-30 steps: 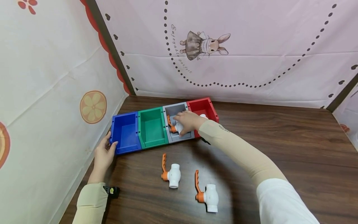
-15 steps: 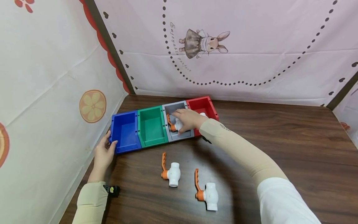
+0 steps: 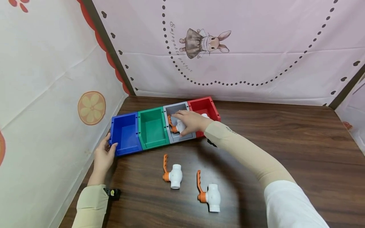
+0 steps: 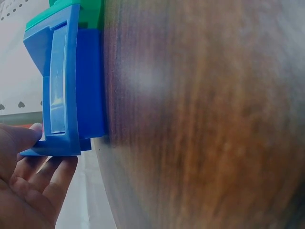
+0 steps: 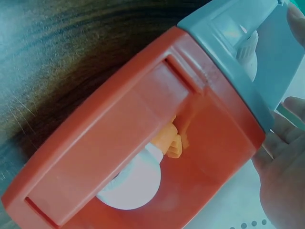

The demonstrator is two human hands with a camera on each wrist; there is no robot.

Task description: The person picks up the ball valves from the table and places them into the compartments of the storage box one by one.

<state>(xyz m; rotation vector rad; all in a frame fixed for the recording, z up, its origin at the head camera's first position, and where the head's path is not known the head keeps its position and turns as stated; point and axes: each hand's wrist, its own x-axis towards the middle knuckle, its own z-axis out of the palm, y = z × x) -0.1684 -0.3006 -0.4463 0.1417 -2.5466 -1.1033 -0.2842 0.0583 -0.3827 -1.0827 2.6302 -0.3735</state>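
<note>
My left hand (image 3: pixel 103 158) pinches the left end of the blue bin (image 3: pixel 125 149), thumb at its rim and fingers outside, as the left wrist view also shows. My right hand (image 3: pixel 192 121) is over the grey bin (image 3: pixel 170 139), thumb and fingers spread apart. Beneath it lies a white ball valve with an orange handle (image 3: pixel 173 128), partly hidden by the hand. Another ball valve (image 5: pixel 133 183) sits in the red bin (image 5: pixel 214 138). Two more lie on the table: one ball valve (image 3: pixel 176 176) nearer the bins, the other ball valve (image 3: pixel 213 198) closer to me.
Between the blue and grey bins stands a green bin (image 3: pixel 154 146), joined in one row with them. The brown wooden table (image 3: pixel 285 136) extends to the right. Printed cloth walls (image 3: pixel 256 41) rise behind and at the left.
The view has shifted slightly, moving the whole scene a little left and up. Both hands stay at the same bins, and the valves have not visibly moved.
</note>
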